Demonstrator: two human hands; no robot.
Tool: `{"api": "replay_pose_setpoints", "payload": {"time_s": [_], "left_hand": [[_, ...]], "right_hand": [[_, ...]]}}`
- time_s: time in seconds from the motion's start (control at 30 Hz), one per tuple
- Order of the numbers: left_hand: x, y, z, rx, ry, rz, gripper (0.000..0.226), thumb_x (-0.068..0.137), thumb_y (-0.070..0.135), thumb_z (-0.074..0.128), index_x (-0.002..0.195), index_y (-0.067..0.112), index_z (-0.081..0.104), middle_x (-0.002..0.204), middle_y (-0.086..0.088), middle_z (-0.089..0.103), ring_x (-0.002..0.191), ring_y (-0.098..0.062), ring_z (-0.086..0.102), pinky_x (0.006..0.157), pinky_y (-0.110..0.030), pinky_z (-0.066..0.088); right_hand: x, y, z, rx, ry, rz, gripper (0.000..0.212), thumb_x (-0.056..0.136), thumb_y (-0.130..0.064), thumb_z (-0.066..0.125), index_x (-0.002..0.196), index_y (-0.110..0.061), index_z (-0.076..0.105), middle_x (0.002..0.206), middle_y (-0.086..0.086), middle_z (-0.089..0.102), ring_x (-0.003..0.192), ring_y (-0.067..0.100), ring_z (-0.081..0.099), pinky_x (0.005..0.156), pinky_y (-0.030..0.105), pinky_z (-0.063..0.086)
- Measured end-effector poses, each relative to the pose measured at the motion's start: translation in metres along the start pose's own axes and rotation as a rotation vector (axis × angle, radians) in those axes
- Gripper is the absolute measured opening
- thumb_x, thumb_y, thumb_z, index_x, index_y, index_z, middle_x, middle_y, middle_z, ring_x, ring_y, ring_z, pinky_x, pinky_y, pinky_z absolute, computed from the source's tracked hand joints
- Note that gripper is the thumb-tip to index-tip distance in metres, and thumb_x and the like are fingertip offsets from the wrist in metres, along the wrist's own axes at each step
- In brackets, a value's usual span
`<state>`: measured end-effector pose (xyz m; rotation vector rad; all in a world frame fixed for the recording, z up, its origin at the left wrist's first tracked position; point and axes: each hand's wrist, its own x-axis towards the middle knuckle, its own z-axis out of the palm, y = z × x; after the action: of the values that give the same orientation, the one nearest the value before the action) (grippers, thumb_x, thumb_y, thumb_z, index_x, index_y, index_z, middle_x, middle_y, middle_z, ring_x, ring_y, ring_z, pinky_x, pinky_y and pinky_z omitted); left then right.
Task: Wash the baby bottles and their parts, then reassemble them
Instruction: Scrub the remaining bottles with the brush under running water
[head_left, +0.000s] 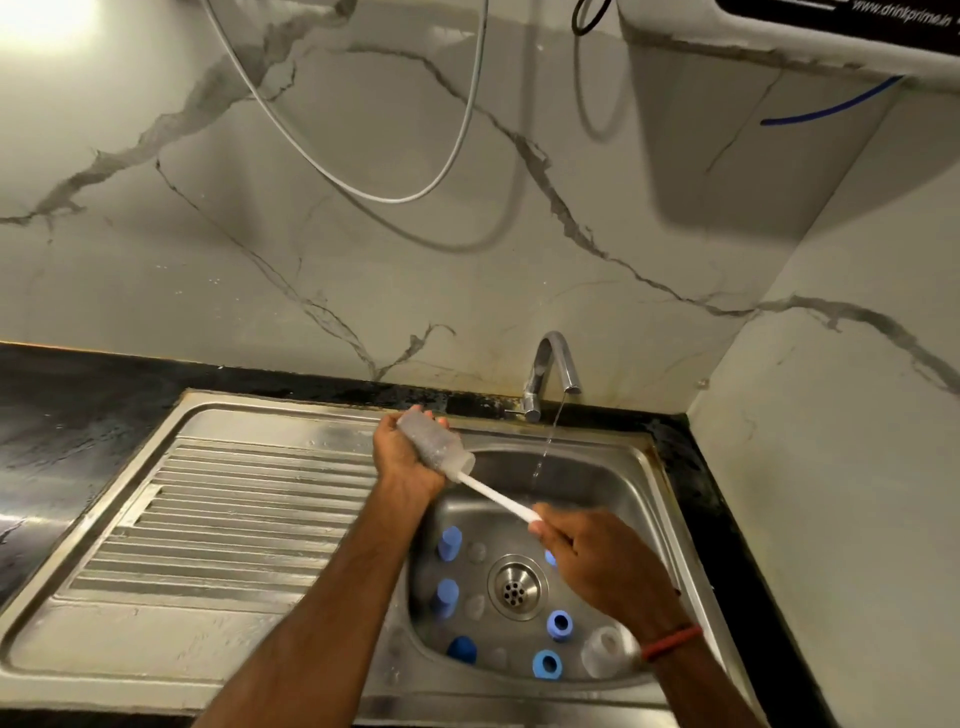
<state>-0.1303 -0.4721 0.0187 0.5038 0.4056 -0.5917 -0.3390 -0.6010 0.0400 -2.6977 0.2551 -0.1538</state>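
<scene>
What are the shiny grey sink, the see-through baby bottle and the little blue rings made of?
Shiny grey sink: looks like stainless steel, brushed, with bright reflections. See-through baby bottle: probably clear plastic, since the white brush shows through it; glass can't be ruled out. Little blue rings: likely matte, solid-coloured plastic.

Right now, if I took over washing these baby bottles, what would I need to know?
The left hand grips a clear bottle above the sink.
The right hand holds the brush handle; the brush head is inside that bottle.
The tap is running.
In the basin: blue caps, blue rings, small clear pieces, a second bottle.
Done: nothing is reassembled.
Left: finish scrubbing, wash the rest, rinse, reassemble.
</scene>
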Motion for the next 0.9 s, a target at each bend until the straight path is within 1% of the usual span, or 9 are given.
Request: {"api": "replay_pose_setpoints", "payload": {"time_s": [0.07,0.2,0.3,0.37,0.47,0.53,0.63,0.8,0.9], "left_hand": [[-0.002,0.004,0.006,0.005,0.004,0.023,0.018,0.093,0.028,0.049,0.082,0.017,0.058,0.069,-0.001,0.052,0.064,-0.017,0.051,0.067,-0.03,0.044],[0.002,0.001,0.011,0.042,0.024,0.063,0.013,0.088,0.025,0.054,0.084,0.015,0.061,0.077,-0.003,0.055,0.072,-0.02,0.055,0.084,-0.034,0.047],[0.006,0.006,0.003,0.085,0.013,0.063,0.017,0.092,0.027,0.052,0.095,0.016,0.064,0.083,-0.004,0.057,0.08,-0.019,0.055,0.097,-0.035,0.045],[0.005,0.014,-0.001,0.09,-0.036,0.048,0.02,0.094,0.029,0.048,0.096,0.016,0.062,0.081,-0.003,0.056,0.078,-0.017,0.054,0.088,-0.032,0.046],[0.001,0.019,0.005,0.085,-0.089,0.025,0.025,0.095,0.034,0.045,0.085,0.016,0.059,0.073,-0.002,0.056,0.067,-0.016,0.055,0.069,-0.031,0.048],[-0.004,0.014,0.013,0.101,-0.108,0.027,0.027,0.094,0.035,0.047,0.081,0.016,0.06,0.071,-0.003,0.057,0.065,-0.019,0.057,0.068,-0.031,0.049],[-0.003,0.006,0.016,0.147,-0.102,0.046,0.025,0.095,0.036,0.049,0.083,0.018,0.063,0.073,-0.003,0.06,0.066,-0.019,0.058,0.072,-0.033,0.048],[0.008,0.019,0.002,0.142,-0.102,0.069,0.031,0.095,0.043,0.05,0.082,0.017,0.062,0.074,-0.002,0.059,0.062,-0.017,0.058,0.06,-0.029,0.05],[0.001,0.017,0.006,0.091,-0.104,0.08,0.032,0.097,0.041,0.048,0.081,0.016,0.061,0.072,-0.003,0.059,0.063,-0.018,0.059,0.06,-0.03,0.051]], "right_hand": [[0.002,0.001,-0.002,0.053,0.139,0.052,0.033,0.102,-0.046,0.042,0.114,-0.027,0.067,0.057,-0.006,0.051,0.05,0.009,0.049,0.047,0.017,0.037],[0.001,-0.016,0.022,-0.172,0.237,0.128,0.037,0.104,-0.046,0.032,0.119,-0.03,0.061,0.063,-0.006,0.056,0.052,0.007,0.051,0.044,0.015,0.033],[-0.008,-0.023,0.031,-0.077,0.154,0.083,0.026,0.103,-0.046,0.034,0.094,-0.039,0.058,0.06,-0.008,0.049,0.051,0.008,0.048,0.047,0.017,0.034],[-0.013,-0.02,0.029,0.135,0.053,0.042,0.029,0.102,-0.047,0.04,0.075,-0.041,0.049,0.055,-0.004,0.047,0.048,0.011,0.044,0.047,0.024,0.038],[-0.014,-0.017,0.019,0.235,0.175,0.088,0.041,0.097,-0.058,0.04,0.081,-0.028,0.062,0.057,0.004,0.054,0.049,0.018,0.051,0.05,0.036,0.047],[-0.009,-0.017,0.02,0.172,0.288,0.145,0.043,0.097,-0.057,0.038,0.095,-0.026,0.067,0.057,0.002,0.055,0.049,0.015,0.052,0.046,0.028,0.045],[-0.006,-0.03,0.038,-0.029,0.296,0.169,0.035,0.103,-0.05,0.034,0.105,-0.03,0.063,0.053,-0.004,0.049,0.043,0.009,0.046,0.041,0.019,0.036],[-0.014,-0.027,0.026,0.073,0.085,0.077,0.028,0.103,-0.049,0.037,0.079,-0.041,0.049,0.057,-0.004,0.047,0.05,0.011,0.047,0.048,0.019,0.036],[-0.004,-0.009,0.008,-0.001,0.214,0.082,0.034,0.1,-0.054,0.037,0.104,-0.034,0.064,0.055,-0.003,0.051,0.048,0.012,0.051,0.043,0.02,0.038]]}}
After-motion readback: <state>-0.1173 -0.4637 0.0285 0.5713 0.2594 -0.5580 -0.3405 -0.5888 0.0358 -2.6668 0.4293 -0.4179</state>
